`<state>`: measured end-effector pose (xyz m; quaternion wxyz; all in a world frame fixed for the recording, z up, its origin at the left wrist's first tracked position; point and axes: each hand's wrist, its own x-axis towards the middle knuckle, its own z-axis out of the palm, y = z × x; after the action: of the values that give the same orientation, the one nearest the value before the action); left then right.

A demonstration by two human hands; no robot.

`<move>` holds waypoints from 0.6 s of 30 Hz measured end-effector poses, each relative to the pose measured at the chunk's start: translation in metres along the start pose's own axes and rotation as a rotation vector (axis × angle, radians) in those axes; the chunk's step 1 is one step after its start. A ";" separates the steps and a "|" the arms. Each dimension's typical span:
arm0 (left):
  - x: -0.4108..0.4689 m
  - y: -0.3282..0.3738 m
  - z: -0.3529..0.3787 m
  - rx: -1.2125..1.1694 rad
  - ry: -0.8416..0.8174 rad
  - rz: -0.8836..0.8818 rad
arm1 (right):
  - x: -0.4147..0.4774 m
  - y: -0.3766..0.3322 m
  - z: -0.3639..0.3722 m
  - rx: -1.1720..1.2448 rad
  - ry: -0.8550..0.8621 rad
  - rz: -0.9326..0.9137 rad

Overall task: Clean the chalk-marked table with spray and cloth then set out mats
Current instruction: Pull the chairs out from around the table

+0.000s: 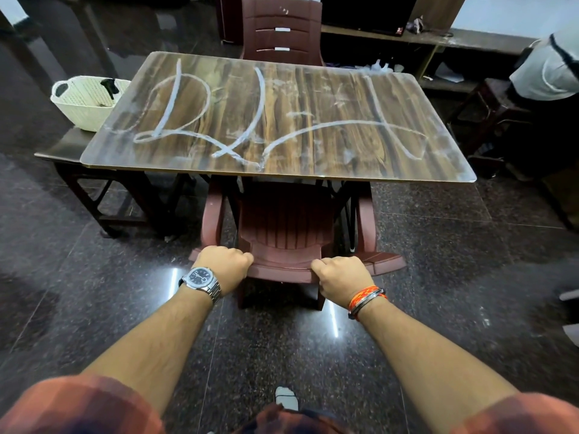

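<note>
A wood-grain table (313, 98) stands ahead of me, its top covered with broad white chalk marks (175, 101). A maroon plastic chair (285, 227) is tucked under its near edge. My left hand (224, 266), with a wristwatch, grips the top of the chair's backrest on the left. My right hand (340, 277), with an orange band at the wrist, grips the same backrest on the right. A white woven basket (81, 104) sits on a low bench left of the table, with a dark spray handle showing inside. No cloth or mats are visible.
A second maroon chair (282, 29) stands at the table's far side. A dark bench (94, 183) lies to the left, a dark stool (488, 120) to the right. A person in a grey shirt (551, 70) stands at the right edge. The floor is dark polished granite.
</note>
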<state>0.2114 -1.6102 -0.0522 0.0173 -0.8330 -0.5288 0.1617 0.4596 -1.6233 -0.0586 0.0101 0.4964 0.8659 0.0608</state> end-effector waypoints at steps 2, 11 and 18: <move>-0.002 0.001 0.002 -0.001 -0.004 -0.006 | -0.002 -0.001 0.000 0.008 -0.004 -0.006; -0.003 0.003 -0.002 -0.003 -0.015 0.018 | -0.004 0.000 0.002 -0.021 0.001 0.010; 0.001 0.003 -0.005 -0.009 -0.007 0.026 | -0.002 0.003 0.003 -0.062 0.054 0.027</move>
<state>0.2158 -1.6096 -0.0483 0.0097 -0.8393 -0.5187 0.1625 0.4637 -1.6232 -0.0614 0.0013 0.5058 0.8567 0.1010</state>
